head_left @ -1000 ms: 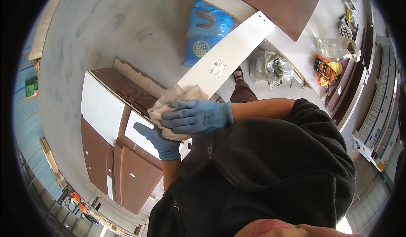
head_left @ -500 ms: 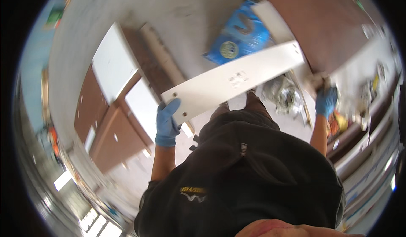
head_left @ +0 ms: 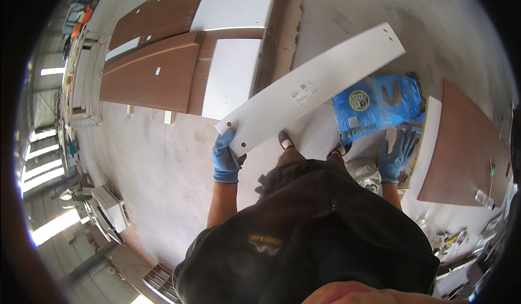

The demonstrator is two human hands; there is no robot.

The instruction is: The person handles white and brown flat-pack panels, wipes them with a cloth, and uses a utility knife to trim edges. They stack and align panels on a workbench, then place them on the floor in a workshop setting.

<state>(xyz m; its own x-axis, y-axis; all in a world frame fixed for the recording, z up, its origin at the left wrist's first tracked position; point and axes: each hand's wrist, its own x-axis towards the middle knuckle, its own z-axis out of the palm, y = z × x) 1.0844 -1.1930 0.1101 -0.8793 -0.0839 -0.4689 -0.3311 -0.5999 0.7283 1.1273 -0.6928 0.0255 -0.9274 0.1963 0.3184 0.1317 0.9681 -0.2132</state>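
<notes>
A long white board (head_left: pixel 320 78) with a printed label sticks out in front of me, tilted up toward the right. My left hand (head_left: pixel 227 154), in a blue glove, is closed around its near end, next to two round holes. At its far end are smaller holes. My right hand (head_left: pixel 397 157), also gloved in blue, has its fingers stretched out and apart. It is just below a blue plastic bag (head_left: pixel 374 108) lying on the floor. Something pale shows between its thumb and fingers; I cannot tell whether the hand touches it.
Stacked brown panels (head_left: pixel 149 78) and white panels (head_left: pixel 233 70) lie ahead on the left. At the right, a large brown panel (head_left: pixel 461 146) has a clear bottle (head_left: pixel 484 200) on it. Crumpled clear plastic (head_left: pixel 364 175) lies by my feet.
My view has turned left, so the stacked panels sit higher and the bag farther right. The white board stays in my left hand. My right hand has come inward beside the bag.
</notes>
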